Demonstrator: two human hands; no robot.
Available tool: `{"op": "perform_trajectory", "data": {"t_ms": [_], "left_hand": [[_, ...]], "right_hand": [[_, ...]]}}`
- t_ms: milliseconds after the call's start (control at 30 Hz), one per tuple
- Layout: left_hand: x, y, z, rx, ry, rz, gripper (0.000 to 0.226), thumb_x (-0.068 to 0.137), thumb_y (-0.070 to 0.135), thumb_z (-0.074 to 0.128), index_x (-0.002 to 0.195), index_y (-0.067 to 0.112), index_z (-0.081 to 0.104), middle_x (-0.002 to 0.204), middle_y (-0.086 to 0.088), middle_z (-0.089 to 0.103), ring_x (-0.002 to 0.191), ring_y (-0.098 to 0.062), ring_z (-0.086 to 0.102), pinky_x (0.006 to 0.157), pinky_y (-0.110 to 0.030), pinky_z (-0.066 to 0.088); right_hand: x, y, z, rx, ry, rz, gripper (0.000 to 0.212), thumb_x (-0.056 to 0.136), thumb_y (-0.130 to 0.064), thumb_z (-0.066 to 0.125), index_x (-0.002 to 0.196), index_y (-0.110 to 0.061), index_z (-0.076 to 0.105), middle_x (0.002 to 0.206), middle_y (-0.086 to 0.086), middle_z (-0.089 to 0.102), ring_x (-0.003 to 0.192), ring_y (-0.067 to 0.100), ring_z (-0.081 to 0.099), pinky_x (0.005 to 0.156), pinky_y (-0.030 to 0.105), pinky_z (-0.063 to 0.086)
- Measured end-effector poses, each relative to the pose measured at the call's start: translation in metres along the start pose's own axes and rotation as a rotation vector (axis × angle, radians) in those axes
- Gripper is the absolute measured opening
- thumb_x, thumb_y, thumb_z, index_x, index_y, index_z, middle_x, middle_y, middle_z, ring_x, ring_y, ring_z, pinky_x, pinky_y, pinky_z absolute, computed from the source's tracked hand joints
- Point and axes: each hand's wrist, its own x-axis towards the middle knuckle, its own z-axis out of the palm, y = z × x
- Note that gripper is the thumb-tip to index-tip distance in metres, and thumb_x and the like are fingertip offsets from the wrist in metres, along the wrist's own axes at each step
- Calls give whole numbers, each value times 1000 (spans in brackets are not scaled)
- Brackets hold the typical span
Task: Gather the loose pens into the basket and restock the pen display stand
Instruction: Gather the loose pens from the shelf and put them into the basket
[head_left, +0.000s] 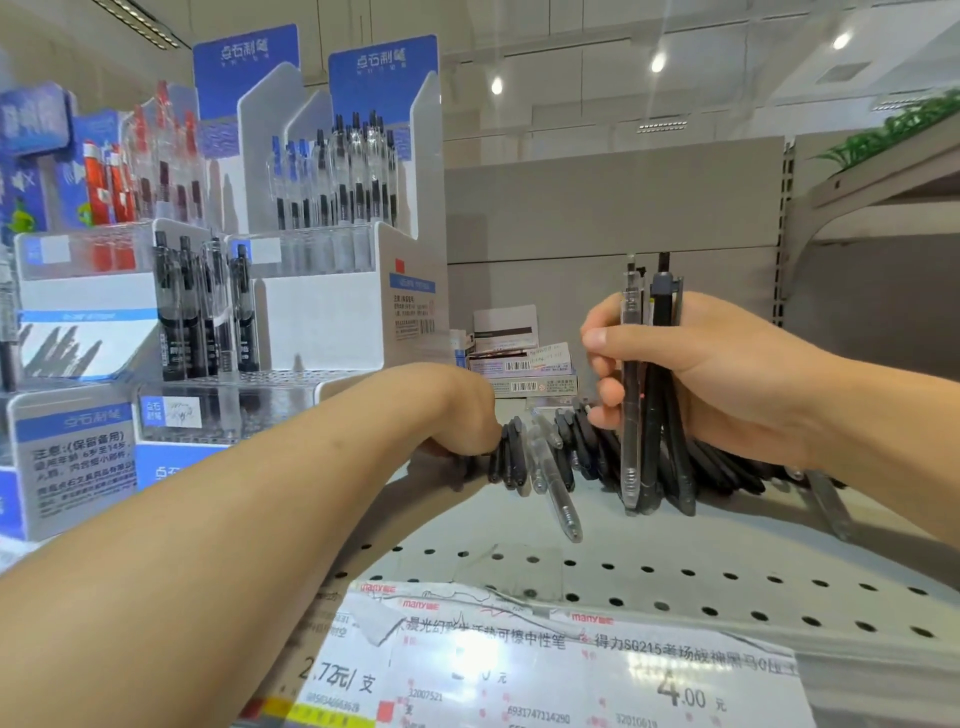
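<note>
Where the shelf (675, 561) edge met the view, three price labels (545, 670) sat overlapping along the front rail, the left one torn. Behind them lay the perforated shelf deck. One clear pen (558, 486) lay loose on it, tip toward the camera, resting against a row of dark pens (582, 452) too tightly packed to count. The left hand (460, 415) reached across to the row's left end, knuckles up; its fingers were hidden behind the wrist, so their grasp could not be determined. The right hand (727, 374) was clenched around a bundle (652, 395) held upright, comprising one clear pen and at least three dark ones, their lower ends touching the deck amid the row. Farther back, between the hands, a stack of about four flat boxes (524, 366) stood against the rear panel. To the left stood two blue-topped stands (358, 291), side by side; the right one held about ten clear pens in its upper tier, and four black-barrelled pens stood in front between the two. Red pens (111, 187) filled a unit at far left. No basket was seen.
</note>
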Motion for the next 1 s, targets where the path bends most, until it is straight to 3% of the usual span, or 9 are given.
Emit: {"op": "perform_trajectory", "data": {"t_ms": [167, 267, 333, 467, 600, 767, 833, 933, 1000], "left_hand": [[-6, -5, -2, -81, 86, 20, 19, 89, 21, 52, 99, 12, 66, 83, -6, 68, 70, -21, 63, 55, -26, 51], [-4, -9, -9, -386, 394, 113, 54, 90, 27, 63, 142, 22, 50, 120, -3, 68, 98, -19, 65, 80, -28, 49], [-6, -7, -14, -769, 510, 231, 63, 91, 28, 67, 149, 26, 41, 100, 5, 73, 74, -11, 66, 68, -26, 49], [-16, -6, -19, -1121, 416, 475, 38, 92, 26, 69, 128, 19, 60, 62, 9, 64, 61, -12, 60, 56, -27, 49], [-26, 0, -21, -1134, 329, 586, 18, 95, 20, 67, 107, 6, 66, 77, 2, 74, 67, -17, 66, 63, -29, 54], [-32, 9, -20, -1065, 274, 616, 26, 95, 22, 68, 111, 2, 67, 98, -15, 75, 76, -24, 75, 71, -35, 61], [-33, 12, -20, -1048, 273, 630, 27, 95, 23, 67, 113, 4, 69, 99, -14, 75, 75, -22, 75, 75, -38, 61], [-34, 12, -20, -998, 284, 654, 26, 96, 30, 66, 112, 10, 72, 90, -6, 76, 74, -19, 75, 75, -35, 61], [-35, 10, -20, -956, 281, 648, 26, 94, 36, 63, 106, 16, 74, 84, 1, 76, 76, -21, 75, 75, -34, 60]], "right_hand": [[0, -1, -2, 9, 30, -24, 11, 87, -11, 71, 97, -15, 68, 65, 1, 58, 57, 15, 61, 67, 34, 60], [0, -1, -4, -8, 51, -22, 14, 90, -6, 69, 101, -14, 66, 64, 1, 60, 58, 15, 62, 68, 34, 60], [1, -2, -6, -30, 62, -33, 11, 90, -6, 70, 96, -16, 66, 66, 1, 62, 60, 16, 64, 70, 34, 60], [2, -8, -10, -81, 57, -56, 16, 90, -8, 71, 80, -21, 68, 70, 2, 65, 67, 17, 67, 74, 35, 61], [2, -12, -13, -147, 80, -68, 22, 89, -11, 72, 73, -21, 60, 73, 3, 63, 68, 16, 66, 72, 33, 61], [3, -14, -14, -202, 86, -73, 25, 85, -18, 75, 67, -24, 60, 69, -2, 58, 66, 16, 60, 69, 34, 55], [2, -14, -13, -173, 95, -67, 16, 75, -21, 82, 82, -21, 68, 75, 0, 64, 67, 16, 61, 66, 33, 58], [2, -13, -15, -196, 132, -65, 40, 68, -24, 84, 105, -14, 71, 84, 2, 70, 71, 17, 66, 64, 29, 60], [2, -13, -13, -236, 121, -98, 17, 81, -19, 79, 96, -16, 72, 79, 2, 69, 69, 16, 67, 61, 28, 59]]}}
